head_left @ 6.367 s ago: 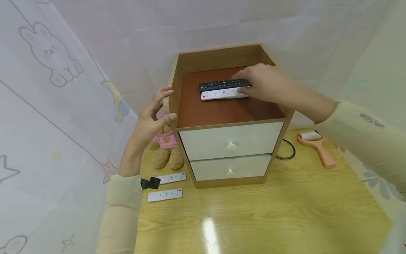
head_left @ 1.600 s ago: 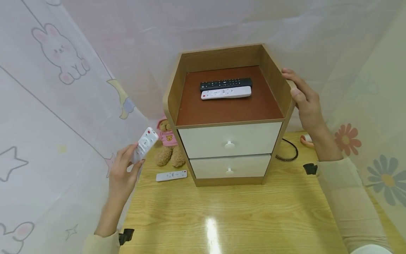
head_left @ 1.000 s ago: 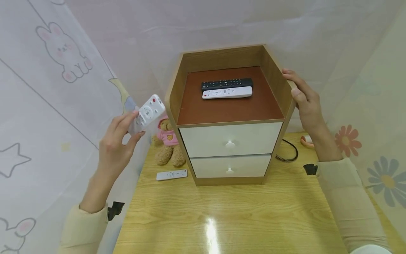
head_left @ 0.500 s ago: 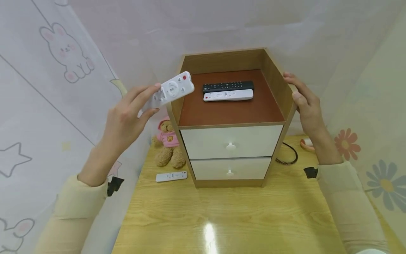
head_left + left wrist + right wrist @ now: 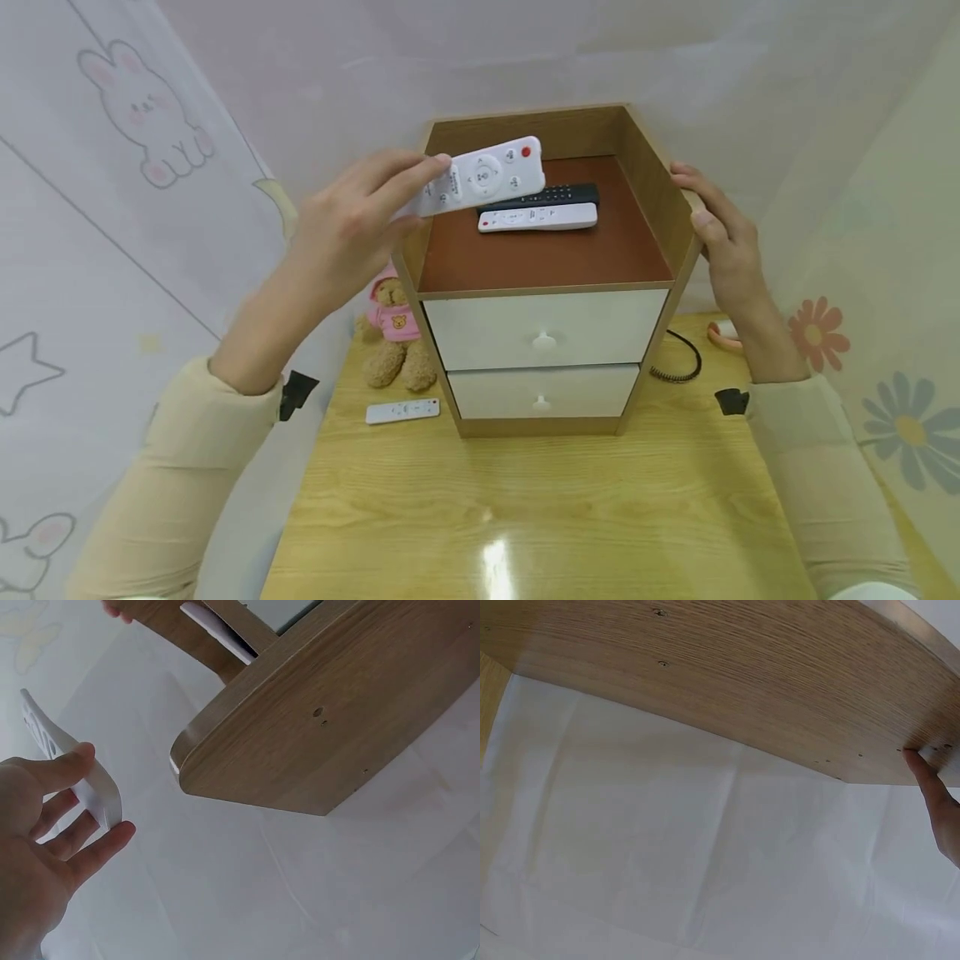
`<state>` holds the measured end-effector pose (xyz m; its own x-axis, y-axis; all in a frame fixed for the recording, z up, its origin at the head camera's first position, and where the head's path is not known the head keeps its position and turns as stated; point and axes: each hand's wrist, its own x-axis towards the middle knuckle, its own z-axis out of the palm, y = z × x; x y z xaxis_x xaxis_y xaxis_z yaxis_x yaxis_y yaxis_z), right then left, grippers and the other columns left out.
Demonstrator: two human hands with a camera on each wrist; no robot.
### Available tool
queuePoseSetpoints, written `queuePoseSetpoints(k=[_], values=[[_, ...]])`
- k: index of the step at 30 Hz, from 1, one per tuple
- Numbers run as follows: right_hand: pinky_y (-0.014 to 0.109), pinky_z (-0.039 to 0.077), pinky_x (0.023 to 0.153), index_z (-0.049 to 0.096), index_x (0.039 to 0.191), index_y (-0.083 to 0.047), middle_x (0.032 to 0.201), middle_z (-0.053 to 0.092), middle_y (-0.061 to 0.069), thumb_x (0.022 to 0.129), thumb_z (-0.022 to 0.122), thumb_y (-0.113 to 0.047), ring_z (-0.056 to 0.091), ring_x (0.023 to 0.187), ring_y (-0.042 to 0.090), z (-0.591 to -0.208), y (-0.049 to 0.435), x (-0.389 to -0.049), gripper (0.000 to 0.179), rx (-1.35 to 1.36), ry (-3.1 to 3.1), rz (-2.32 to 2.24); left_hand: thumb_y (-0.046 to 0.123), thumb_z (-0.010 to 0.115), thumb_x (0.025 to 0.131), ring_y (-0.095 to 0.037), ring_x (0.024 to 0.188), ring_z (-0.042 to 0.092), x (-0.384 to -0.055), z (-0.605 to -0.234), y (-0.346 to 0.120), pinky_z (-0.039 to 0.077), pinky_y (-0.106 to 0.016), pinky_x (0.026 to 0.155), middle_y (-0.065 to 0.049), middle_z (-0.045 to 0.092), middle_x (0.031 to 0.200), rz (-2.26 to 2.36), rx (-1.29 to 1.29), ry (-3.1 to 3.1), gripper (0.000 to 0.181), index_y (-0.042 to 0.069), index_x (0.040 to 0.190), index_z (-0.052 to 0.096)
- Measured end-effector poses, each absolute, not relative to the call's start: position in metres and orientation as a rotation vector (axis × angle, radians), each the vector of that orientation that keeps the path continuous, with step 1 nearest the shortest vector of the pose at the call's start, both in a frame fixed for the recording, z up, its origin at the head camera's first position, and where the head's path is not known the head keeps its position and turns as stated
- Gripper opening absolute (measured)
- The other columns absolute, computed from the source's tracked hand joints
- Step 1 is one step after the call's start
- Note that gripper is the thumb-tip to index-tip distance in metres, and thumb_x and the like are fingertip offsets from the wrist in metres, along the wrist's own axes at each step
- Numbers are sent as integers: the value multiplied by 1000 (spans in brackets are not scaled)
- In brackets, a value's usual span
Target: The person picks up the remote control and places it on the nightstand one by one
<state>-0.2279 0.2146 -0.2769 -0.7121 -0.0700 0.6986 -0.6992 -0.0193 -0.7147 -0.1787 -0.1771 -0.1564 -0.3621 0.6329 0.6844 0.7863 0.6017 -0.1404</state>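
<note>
My left hand point(image 5: 356, 221) pinches a white remote control point(image 5: 487, 177) by one end, thumb below and fingers above, its red button at the far end. It is held over the left side of a small wooden cabinet point(image 5: 547, 275); in the left wrist view the remote point(image 5: 94, 784) hangs beside the cabinet's side panel point(image 5: 315, 712). On the brown top lie a black remote point(image 5: 570, 194), partly hidden by the held one, and another white remote point(image 5: 540, 218) along its front. My right hand point(image 5: 731, 246) grips the right side panel's edge; a finger point(image 5: 926, 776) touches its outer face.
Two white drawers with knobs form the cabinet front. On the wooden table point(image 5: 547, 500) a third white remote point(image 5: 402, 411) lies left of the cabinet, below a teddy bear point(image 5: 397, 333) in pink. To the right are a coiled black cord point(image 5: 678, 371) and an orange-handled lint roller point(image 5: 724, 333).
My left hand has picked up a white remote from the table, raised it and carried it right over the cabinet. My right hand has gone from the remotes on top to the right panel.
</note>
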Motion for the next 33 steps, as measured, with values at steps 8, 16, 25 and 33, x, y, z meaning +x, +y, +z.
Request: queuePoseSetpoints(k=[8,16,25,33], values=[[17,47,85,55,133,-1,145,45,13,96,41,-8,26,143,23,-278,209,-226,40,824,-1772,1786,-1,72,84,-27,114,58,-193,-150,-153,55,-44,84,-9,61,124,-292,-1124,-2183,50,12,131,60],[18,47,91,56,134,-3,146,45,11,96,41,-9,26,143,21,-275,208,-223,41,790,-1779,1786,1,68,87,-25,112,58,-196,-146,-128,57,-43,71,-4,59,126,-212,-1110,-2271,50,15,134,58],[18,49,84,57,133,-3,145,46,11,96,41,-8,29,141,22,-275,203,-220,41,776,-1775,1782,8,70,87,-26,111,56,-200,-161,-113,53,-43,57,-2,56,127,-47,-1062,-2483,54,19,137,53],[22,47,92,57,132,-2,145,46,12,96,42,-9,31,141,23,-275,197,-222,40,797,-1746,1808,2,68,87,-26,107,57,-215,-180,-109,53,-41,57,-6,57,125,-17,-1079,-2599,53,17,136,55]])
